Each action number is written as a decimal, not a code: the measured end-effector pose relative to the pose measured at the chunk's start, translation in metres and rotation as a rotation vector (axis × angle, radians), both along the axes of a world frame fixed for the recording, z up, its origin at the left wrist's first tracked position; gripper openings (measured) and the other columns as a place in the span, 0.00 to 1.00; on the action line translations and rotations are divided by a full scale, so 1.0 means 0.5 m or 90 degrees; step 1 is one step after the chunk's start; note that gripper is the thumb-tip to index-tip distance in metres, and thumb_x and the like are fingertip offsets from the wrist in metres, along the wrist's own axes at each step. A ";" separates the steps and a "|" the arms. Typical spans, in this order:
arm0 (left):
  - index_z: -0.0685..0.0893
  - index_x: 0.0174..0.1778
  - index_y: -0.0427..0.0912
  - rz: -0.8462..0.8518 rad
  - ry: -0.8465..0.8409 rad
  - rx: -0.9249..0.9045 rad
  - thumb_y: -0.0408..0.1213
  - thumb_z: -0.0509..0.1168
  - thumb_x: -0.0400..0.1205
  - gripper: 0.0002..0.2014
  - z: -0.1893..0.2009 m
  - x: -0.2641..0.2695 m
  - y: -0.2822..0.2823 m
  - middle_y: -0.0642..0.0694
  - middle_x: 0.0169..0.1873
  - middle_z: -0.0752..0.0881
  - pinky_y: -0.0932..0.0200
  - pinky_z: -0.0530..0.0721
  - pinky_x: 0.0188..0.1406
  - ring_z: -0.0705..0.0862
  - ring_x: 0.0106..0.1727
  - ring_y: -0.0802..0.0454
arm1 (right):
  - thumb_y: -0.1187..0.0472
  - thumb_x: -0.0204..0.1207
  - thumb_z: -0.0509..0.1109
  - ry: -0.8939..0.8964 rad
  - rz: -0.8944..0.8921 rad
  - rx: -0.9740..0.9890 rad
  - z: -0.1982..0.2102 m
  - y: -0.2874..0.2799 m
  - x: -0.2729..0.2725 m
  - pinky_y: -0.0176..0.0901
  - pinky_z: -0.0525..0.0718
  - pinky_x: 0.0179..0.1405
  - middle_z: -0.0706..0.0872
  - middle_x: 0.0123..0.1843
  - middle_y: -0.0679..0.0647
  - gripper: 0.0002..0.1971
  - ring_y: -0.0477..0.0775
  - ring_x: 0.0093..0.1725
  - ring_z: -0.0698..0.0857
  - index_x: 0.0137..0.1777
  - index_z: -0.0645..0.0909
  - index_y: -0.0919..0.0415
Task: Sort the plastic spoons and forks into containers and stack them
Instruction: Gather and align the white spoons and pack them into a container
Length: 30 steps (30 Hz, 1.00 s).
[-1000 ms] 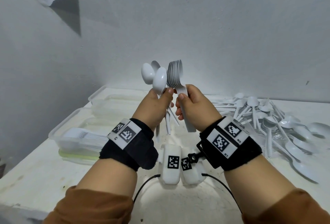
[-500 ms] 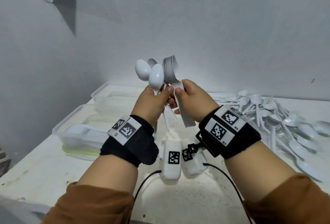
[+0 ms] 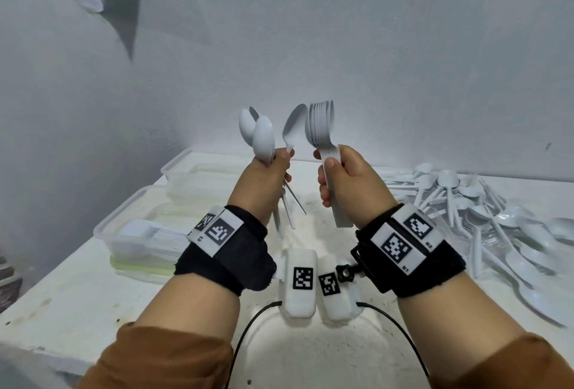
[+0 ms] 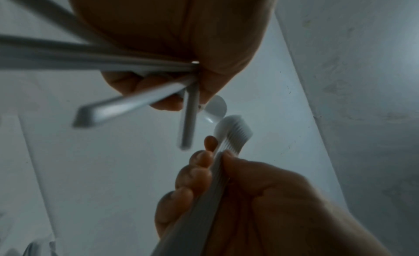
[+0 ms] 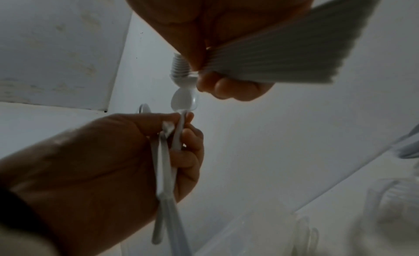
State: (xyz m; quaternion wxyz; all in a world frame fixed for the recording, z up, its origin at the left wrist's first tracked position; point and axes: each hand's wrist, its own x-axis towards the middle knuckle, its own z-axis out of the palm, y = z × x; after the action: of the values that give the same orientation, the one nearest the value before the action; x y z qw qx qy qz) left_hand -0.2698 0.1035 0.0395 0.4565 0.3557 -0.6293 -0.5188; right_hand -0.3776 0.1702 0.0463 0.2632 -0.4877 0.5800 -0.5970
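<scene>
My left hand holds a loose bunch of white plastic spoons upright above the table, bowls up and handles fanned out below the palm. One of them, a single spoon, leans right towards the other hand. My right hand grips a tightly nested stack of spoons by the handles, a small gap away. In the left wrist view the fanned handles cross under the left palm, with the nested stack below. The right wrist view shows the stack's handles and the left hand's spoon.
A clear container with stacked white cutlery sits at the table's left, with a second clear container behind it. A heap of loose spoons covers the right side. A white wall stands close behind.
The hands touched before and have now drawn apart. One spoon now stands apart from the left hand's bunch, leaning towards the nested stack.
</scene>
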 end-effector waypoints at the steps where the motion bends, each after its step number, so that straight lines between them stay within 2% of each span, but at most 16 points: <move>1: 0.80 0.40 0.52 -0.009 0.006 0.004 0.45 0.59 0.84 0.08 0.000 -0.001 0.000 0.52 0.32 0.77 0.59 0.72 0.38 0.75 0.34 0.55 | 0.66 0.85 0.51 0.007 0.004 0.007 0.000 -0.001 -0.001 0.39 0.72 0.29 0.73 0.33 0.52 0.11 0.50 0.28 0.71 0.50 0.73 0.55; 3: 0.79 0.41 0.51 -0.031 0.025 0.012 0.45 0.62 0.82 0.06 0.000 -0.003 0.001 0.52 0.32 0.77 0.58 0.72 0.40 0.76 0.36 0.55 | 0.65 0.85 0.51 0.022 0.010 0.021 0.002 -0.003 -0.001 0.39 0.74 0.30 0.74 0.34 0.52 0.09 0.50 0.28 0.72 0.53 0.73 0.57; 6: 0.78 0.43 0.49 -0.057 0.047 0.028 0.38 0.60 0.85 0.06 0.005 -0.007 0.005 0.51 0.32 0.77 0.58 0.72 0.42 0.76 0.36 0.56 | 0.65 0.85 0.52 0.026 0.022 0.037 0.005 -0.006 -0.002 0.40 0.77 0.31 0.75 0.35 0.51 0.09 0.50 0.29 0.75 0.55 0.74 0.57; 9: 0.76 0.43 0.46 -0.081 0.077 0.037 0.36 0.59 0.85 0.06 0.017 -0.013 0.012 0.50 0.35 0.77 0.63 0.79 0.40 0.76 0.37 0.57 | 0.66 0.84 0.54 0.039 0.034 0.044 0.011 -0.009 -0.002 0.41 0.78 0.31 0.76 0.34 0.50 0.08 0.50 0.29 0.77 0.54 0.73 0.57; 12: 0.77 0.43 0.44 -0.081 0.071 0.023 0.37 0.58 0.86 0.07 0.028 -0.016 0.012 0.49 0.36 0.77 0.65 0.84 0.41 0.77 0.38 0.56 | 0.66 0.84 0.55 0.062 0.039 0.043 0.021 -0.014 -0.003 0.41 0.79 0.31 0.77 0.34 0.49 0.06 0.48 0.30 0.77 0.51 0.72 0.57; 16: 0.77 0.39 0.43 -0.072 0.038 0.001 0.35 0.56 0.86 0.10 0.044 -0.024 0.012 0.48 0.33 0.77 0.63 0.84 0.41 0.77 0.36 0.54 | 0.66 0.84 0.54 0.077 0.052 0.045 0.034 -0.016 -0.005 0.35 0.79 0.30 0.76 0.36 0.49 0.04 0.46 0.30 0.76 0.55 0.69 0.59; 19: 0.74 0.35 0.44 -0.068 -0.004 -0.032 0.34 0.56 0.86 0.12 0.051 -0.031 0.017 0.48 0.29 0.76 0.48 0.82 0.49 0.76 0.35 0.48 | 0.65 0.85 0.53 0.075 0.052 0.059 0.042 -0.016 -0.005 0.33 0.80 0.29 0.75 0.37 0.50 0.03 0.46 0.31 0.76 0.56 0.66 0.60; 21: 0.74 0.34 0.45 -0.067 -0.027 -0.056 0.35 0.59 0.83 0.11 0.054 -0.036 0.020 0.48 0.28 0.76 0.44 0.81 0.49 0.76 0.36 0.45 | 0.64 0.85 0.53 0.077 0.043 0.077 0.050 -0.015 -0.008 0.32 0.81 0.28 0.77 0.38 0.52 0.03 0.47 0.32 0.78 0.55 0.64 0.61; 22: 0.74 0.35 0.45 -0.066 -0.028 -0.058 0.36 0.59 0.83 0.10 0.057 -0.038 0.023 0.48 0.29 0.77 0.46 0.80 0.46 0.77 0.36 0.45 | 0.63 0.85 0.53 0.084 0.036 0.083 0.051 -0.015 -0.011 0.33 0.83 0.32 0.79 0.40 0.54 0.03 0.49 0.34 0.80 0.55 0.64 0.62; 23: 0.74 0.36 0.45 -0.064 -0.033 -0.060 0.35 0.59 0.83 0.09 0.059 -0.041 0.025 0.47 0.30 0.77 0.48 0.80 0.45 0.77 0.36 0.45 | 0.61 0.85 0.53 0.105 0.024 0.090 0.051 -0.015 -0.016 0.39 0.87 0.39 0.82 0.43 0.57 0.06 0.53 0.37 0.83 0.56 0.65 0.63; 25: 0.75 0.37 0.44 -0.065 -0.048 -0.059 0.32 0.58 0.85 0.10 0.063 -0.045 0.029 0.46 0.29 0.77 0.47 0.81 0.43 0.77 0.33 0.46 | 0.58 0.84 0.55 0.154 0.003 0.110 0.053 -0.014 -0.020 0.55 0.85 0.52 0.85 0.49 0.64 0.10 0.63 0.46 0.86 0.59 0.66 0.64; 26: 0.74 0.37 0.43 -0.070 -0.047 -0.058 0.31 0.58 0.85 0.10 0.066 -0.046 0.033 0.46 0.28 0.76 0.48 0.80 0.40 0.76 0.31 0.47 | 0.58 0.84 0.55 0.154 0.004 0.114 0.055 -0.010 -0.022 0.59 0.84 0.53 0.85 0.49 0.64 0.11 0.64 0.46 0.86 0.60 0.66 0.64; 28: 0.74 0.37 0.43 -0.069 -0.071 -0.072 0.32 0.57 0.85 0.10 0.067 -0.048 0.038 0.46 0.28 0.76 0.53 0.77 0.39 0.75 0.31 0.48 | 0.61 0.85 0.54 0.078 0.030 0.107 0.058 -0.004 -0.029 0.55 0.86 0.46 0.83 0.41 0.60 0.09 0.59 0.36 0.85 0.61 0.65 0.64; 30: 0.77 0.39 0.46 -0.065 -0.096 -0.069 0.33 0.57 0.85 0.09 0.065 -0.050 0.038 0.49 0.31 0.79 0.58 0.75 0.40 0.76 0.33 0.52 | 0.64 0.85 0.52 0.024 0.049 0.099 0.061 0.006 -0.036 0.47 0.82 0.35 0.77 0.36 0.56 0.06 0.54 0.28 0.80 0.59 0.66 0.63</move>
State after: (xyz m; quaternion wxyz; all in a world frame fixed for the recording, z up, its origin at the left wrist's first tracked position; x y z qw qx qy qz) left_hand -0.2946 0.1225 0.0720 0.3993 0.3355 -0.7066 -0.4782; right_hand -0.3955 0.1731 0.0769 0.3120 -0.4989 0.6101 -0.5307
